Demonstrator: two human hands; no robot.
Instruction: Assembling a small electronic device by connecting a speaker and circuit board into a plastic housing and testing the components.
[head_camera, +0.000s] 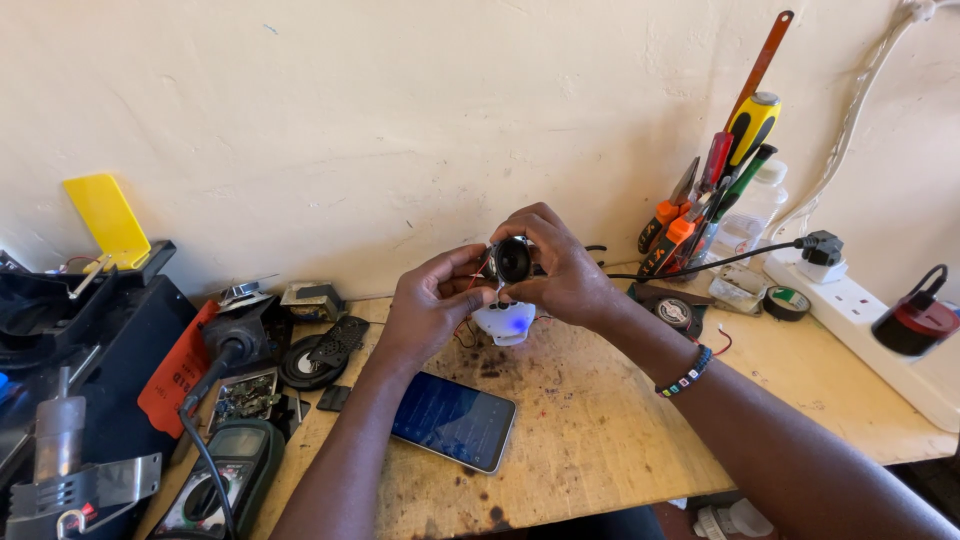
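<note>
My left hand (432, 300) and my right hand (560, 265) meet above the middle of the wooden bench (600, 420). Together they hold a small round black speaker (513, 259), its cone facing me. Thin wires run from it down to a white plastic device shell (505, 322) with a glowing blue light, which rests on the bench just under my hands. A beaded bracelet (686, 372) circles my right wrist.
A smartphone (455, 421) lies in front of my left arm. A multimeter (220, 478), circuit board, loose speakers and black equipment crowd the left. At the back right stand screwdrivers and pliers (715, 190), a clear bottle, tape roll and a white power strip (870, 330).
</note>
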